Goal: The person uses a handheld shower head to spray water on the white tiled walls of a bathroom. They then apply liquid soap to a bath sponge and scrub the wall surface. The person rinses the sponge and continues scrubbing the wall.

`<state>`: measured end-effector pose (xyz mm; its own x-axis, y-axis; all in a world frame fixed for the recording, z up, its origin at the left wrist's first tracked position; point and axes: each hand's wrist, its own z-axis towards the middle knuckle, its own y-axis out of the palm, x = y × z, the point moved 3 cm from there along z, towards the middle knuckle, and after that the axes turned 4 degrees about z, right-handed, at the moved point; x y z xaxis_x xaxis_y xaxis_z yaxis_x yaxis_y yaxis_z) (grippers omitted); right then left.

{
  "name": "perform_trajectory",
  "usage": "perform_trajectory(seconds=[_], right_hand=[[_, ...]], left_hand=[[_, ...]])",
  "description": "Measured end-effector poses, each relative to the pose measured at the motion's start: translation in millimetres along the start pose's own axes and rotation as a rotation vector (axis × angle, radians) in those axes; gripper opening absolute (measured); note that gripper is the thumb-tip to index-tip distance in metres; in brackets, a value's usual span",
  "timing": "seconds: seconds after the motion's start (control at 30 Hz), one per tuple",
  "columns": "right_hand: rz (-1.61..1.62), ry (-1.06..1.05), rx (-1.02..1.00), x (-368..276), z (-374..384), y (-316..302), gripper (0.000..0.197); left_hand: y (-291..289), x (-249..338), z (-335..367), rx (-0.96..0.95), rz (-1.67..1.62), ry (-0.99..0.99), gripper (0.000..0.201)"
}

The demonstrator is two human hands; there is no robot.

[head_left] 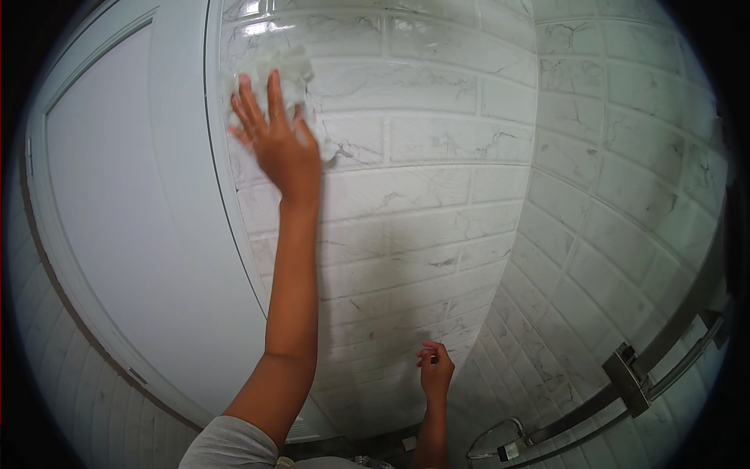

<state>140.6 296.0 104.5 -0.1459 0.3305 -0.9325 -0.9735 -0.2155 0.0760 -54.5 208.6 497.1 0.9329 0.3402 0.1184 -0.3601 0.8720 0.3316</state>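
High on the left, my left hand (275, 141) lies with fingers spread over a crumpled whitish cloth (295, 72), holding it pressed against the marble-patterned tile wall (422, 141). The cloth bulges out around the fingertips and beside the thumb; the palm hides the rest of it. Its exact kind is hard to tell against the pale tiles. Lower down and to the right, my right hand (436, 371) hangs in front of the wall, apart from it. Its fingers are loosely bent with gaps between them, and nothing shows in them.
A white panelled door (117, 195) in its frame stands left of the wall. Another tiled wall (617, 172) meets it in a corner on the right. A metal bar with a square bracket (627, 379) and a thin hose (500, 424) are at lower right.
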Motion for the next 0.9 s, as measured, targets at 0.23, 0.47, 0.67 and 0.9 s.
perform_trajectory(seconds=[0.23, 0.47, 0.67, 0.9], right_hand=[[-0.017, 0.006, 0.007, -0.7, -3.0, -5.9, 0.016], [-0.060, -0.015, -0.026, 4.7, -3.8, -8.2, 0.016], [-0.022, 0.007, -0.048, 12.1, -3.9, 4.9, 0.016], [-0.048, 0.076, -0.091, 0.5, -9.5, 21.4, 0.014]], left_hand=[[83.5, 117.6, -28.9, -0.247, -0.227, 0.335, 0.062], [41.1, 108.8, -111.7, -0.483, -0.308, 0.354, 0.060], [-29.2, -6.1, -81.9, -0.185, 0.011, -0.010, 0.059], [23.0, 37.1, -43.7, -0.121, -0.104, -0.009, 0.058]])
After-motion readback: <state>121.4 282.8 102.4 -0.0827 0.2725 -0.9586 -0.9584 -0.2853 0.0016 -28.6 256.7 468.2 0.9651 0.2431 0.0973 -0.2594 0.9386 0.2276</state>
